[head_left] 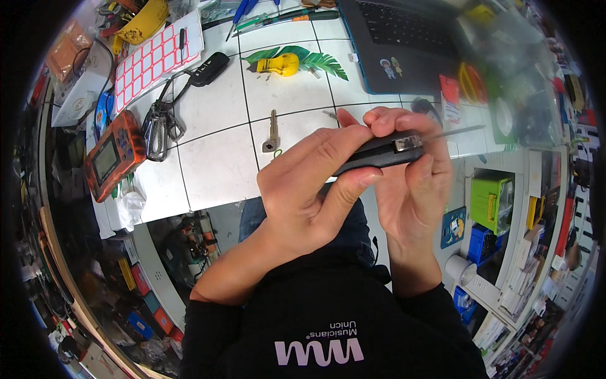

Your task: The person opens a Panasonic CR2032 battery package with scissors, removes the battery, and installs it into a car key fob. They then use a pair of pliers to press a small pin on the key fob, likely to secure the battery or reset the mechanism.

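My left hand (306,192) and my right hand (416,186) are both closed around a black flip car key (413,153), held above the table's front edge. Its thin metal blade (456,131) sticks out to the right, slightly blurred. A metal piece shows at the pivot end of the black case. The left thumb and fingers pinch the case from below and above, while the right fingertips press on its top edge and the right thumb sits beneath. On the white tabletop left of my hands lies a loose key blade (272,134).
A yellow stubby screwdriver (278,64) lies on a green leaf (325,63). Leftward are a black key fob (209,68), a metal carabiner (158,136), an orange handheld device (113,155) and a red-gridded label sheet (154,60). A laptop (404,54) occupies the back right.
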Demonstrator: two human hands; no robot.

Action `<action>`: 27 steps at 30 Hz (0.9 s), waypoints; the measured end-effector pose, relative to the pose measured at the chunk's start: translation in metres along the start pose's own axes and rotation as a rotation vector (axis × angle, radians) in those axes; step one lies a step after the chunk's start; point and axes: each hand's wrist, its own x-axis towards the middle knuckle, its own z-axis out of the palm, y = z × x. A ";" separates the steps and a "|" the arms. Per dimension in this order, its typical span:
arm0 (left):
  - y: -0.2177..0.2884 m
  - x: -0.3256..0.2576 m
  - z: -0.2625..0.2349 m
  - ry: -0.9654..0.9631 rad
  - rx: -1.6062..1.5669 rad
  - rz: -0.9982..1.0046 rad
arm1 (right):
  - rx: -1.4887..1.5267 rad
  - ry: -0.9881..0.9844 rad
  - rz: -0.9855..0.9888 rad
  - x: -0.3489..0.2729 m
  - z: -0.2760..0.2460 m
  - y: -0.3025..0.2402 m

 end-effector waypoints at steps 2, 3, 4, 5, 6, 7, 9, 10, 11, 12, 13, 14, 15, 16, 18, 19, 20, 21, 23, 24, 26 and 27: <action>-0.002 0.001 -0.001 -0.030 -0.003 -0.003 | 0.083 -0.038 -0.016 0.004 -0.002 0.000; -0.004 0.003 -0.003 -0.052 -0.036 -0.011 | -0.030 -0.071 -0.034 0.006 -0.004 -0.001; -0.008 0.005 -0.006 -0.085 -0.049 0.001 | -0.142 -0.102 -0.054 0.009 -0.007 -0.003; -0.012 0.008 -0.009 -0.116 -0.052 0.022 | -0.249 -0.111 -0.059 0.011 -0.008 -0.005; -0.014 0.009 -0.012 -0.193 -0.070 0.039 | -0.241 -0.178 -0.038 0.012 -0.010 -0.007; -0.017 0.009 -0.013 -0.211 -0.095 0.041 | -0.290 -0.210 -0.016 0.013 -0.011 -0.009; -0.020 0.009 -0.012 -0.215 -0.166 0.068 | -0.328 -0.249 -0.009 0.012 -0.010 -0.007; -0.020 0.006 -0.012 -0.215 -0.259 0.048 | -0.193 -0.233 0.031 0.009 -0.008 -0.003; -0.019 0.004 -0.012 -0.205 -0.274 -0.040 | -0.205 -0.203 0.032 0.007 -0.005 0.001; -0.019 0.003 -0.009 -0.172 -0.351 -0.056 | -0.216 -0.171 0.030 0.005 -0.002 0.004; -0.019 0.002 -0.009 -0.159 -0.420 -0.093 | -0.222 -0.145 0.032 0.003 0.001 0.007; -0.018 0.001 -0.009 -0.142 -0.490 -0.130 | -0.230 -0.124 0.049 0.000 0.002 0.007; -0.019 0.001 -0.010 -0.159 -0.471 -0.101 | -0.231 -0.101 0.054 -0.001 0.004 0.008; -0.019 0.001 -0.010 -0.175 -0.452 -0.076 | -0.229 -0.090 0.053 -0.002 0.005 0.009; -0.020 0.000 -0.012 -0.183 -0.441 -0.050 | -0.197 -0.068 0.070 -0.003 0.009 0.010; -0.021 0.000 -0.013 -0.172 -0.396 -0.068 | -0.168 -0.056 0.086 -0.003 0.010 0.011; -0.022 0.000 -0.011 -0.146 -0.377 -0.075 | -0.124 -0.032 0.124 -0.003 0.011 0.013; -0.023 0.000 -0.011 -0.122 -0.359 -0.079 | -0.080 -0.023 0.151 -0.003 0.012 0.014; -0.022 0.000 -0.011 -0.101 -0.429 -0.163 | -0.030 -0.105 0.151 -0.001 0.012 0.016; -0.021 0.000 -0.011 -0.125 -0.422 -0.184 | -0.004 -0.151 0.149 0.000 0.012 0.016; -0.018 -0.001 -0.011 -0.104 -0.351 -0.199 | -0.332 -0.217 0.101 0.001 0.012 0.015; -0.016 -0.001 -0.011 -0.113 -0.346 -0.201 | -0.391 -0.233 0.061 0.001 0.013 0.014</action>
